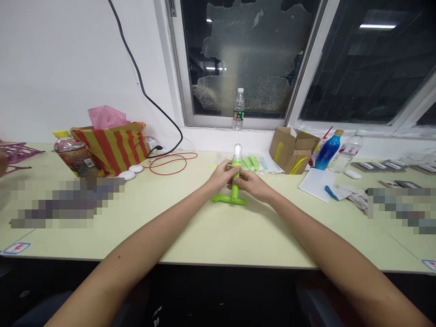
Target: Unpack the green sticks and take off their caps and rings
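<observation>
A bright green upright tube with a clear rounded cap (236, 160) stands on a flat green base (229, 199) on the pale table (218, 236). My left hand (220, 175) wraps its fingers round the tube from the left. My right hand (250, 184) grips the same tube from the right, slightly lower. Both hands are closed on it and hide the tube's middle.
Just behind the hands lie several green parts in clear bags (254, 162). Further off: a cardboard box (293, 150), a blue bottle (329, 150), white paper (316, 183), a red-and-yellow striped bag (111, 146), a red cable loop (168, 163), a water bottle (239, 109) on the sill.
</observation>
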Demonstrator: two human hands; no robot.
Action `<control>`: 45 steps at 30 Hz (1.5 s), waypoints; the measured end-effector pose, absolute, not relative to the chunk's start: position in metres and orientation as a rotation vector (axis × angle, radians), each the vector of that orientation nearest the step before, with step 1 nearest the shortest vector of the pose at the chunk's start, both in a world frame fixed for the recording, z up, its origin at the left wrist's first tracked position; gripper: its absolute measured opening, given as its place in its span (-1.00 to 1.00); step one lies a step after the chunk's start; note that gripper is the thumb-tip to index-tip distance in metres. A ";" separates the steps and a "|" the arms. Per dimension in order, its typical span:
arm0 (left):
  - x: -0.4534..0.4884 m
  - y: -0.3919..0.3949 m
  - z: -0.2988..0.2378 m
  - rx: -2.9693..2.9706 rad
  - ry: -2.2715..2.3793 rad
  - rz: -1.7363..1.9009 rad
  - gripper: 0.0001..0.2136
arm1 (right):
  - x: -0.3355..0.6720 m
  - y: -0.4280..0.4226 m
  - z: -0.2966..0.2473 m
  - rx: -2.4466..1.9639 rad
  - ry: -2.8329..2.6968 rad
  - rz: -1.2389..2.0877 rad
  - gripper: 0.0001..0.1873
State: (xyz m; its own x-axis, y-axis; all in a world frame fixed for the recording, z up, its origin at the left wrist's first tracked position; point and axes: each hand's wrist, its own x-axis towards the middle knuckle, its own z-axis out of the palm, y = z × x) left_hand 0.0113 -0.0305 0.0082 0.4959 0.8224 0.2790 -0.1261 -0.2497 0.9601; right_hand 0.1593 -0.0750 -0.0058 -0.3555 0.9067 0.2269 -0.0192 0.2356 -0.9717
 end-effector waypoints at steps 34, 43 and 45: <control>-0.004 0.004 0.008 1.021 0.618 1.335 -0.78 | 0.307 -0.005 -0.056 -1.773 -1.171 -0.107 -0.66; -0.002 -0.002 0.011 1.033 0.570 1.214 -0.77 | 0.287 -0.028 0.000 -0.969 -0.918 -0.121 -0.82; -0.002 -0.004 0.012 1.043 0.550 1.185 -0.74 | 0.281 -0.031 0.014 -0.821 -0.861 -0.018 -0.81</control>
State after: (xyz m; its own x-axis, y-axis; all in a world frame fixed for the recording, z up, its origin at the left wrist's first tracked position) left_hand -0.0025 -0.0043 0.0122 0.3275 0.9313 0.1597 -0.4793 0.0181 0.8775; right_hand 0.2810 -0.0309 0.0143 0.6711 0.2998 0.6781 0.3276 0.7005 -0.6340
